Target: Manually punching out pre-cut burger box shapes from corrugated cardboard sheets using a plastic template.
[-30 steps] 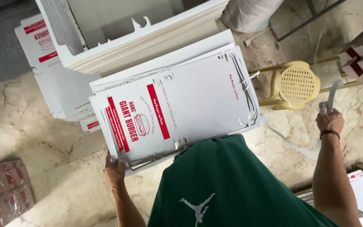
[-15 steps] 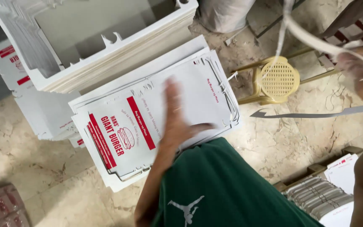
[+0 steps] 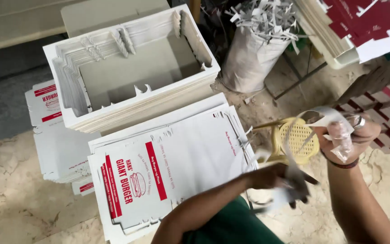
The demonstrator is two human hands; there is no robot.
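A stack of flat white box blanks (image 3: 190, 158) with red print lies in front of me, over my green-clad lap (image 3: 231, 228). My right hand (image 3: 350, 135) is raised at the right, shut on a curled white cardboard strip (image 3: 328, 114). My left hand (image 3: 280, 178) reaches across to the right of the stack and is blurred. It grips the lower part of the same trailing strip (image 3: 290, 158), beside the stack's right edge.
Behind the blanks stands a tall pile of white cardboard frames (image 3: 68, 110) with a hollow middle. A sack of scrap strips (image 3: 258, 54) is at the back, a yellow stool (image 3: 301, 140) under my hands, red printed sheets (image 3: 371, 20) at top right, more blanks (image 3: 53, 144) at left.
My left hand has left the top of the stack and gone right to the strip. My right hand with the strip has come lower and nearer the middle. The view has tilted up.
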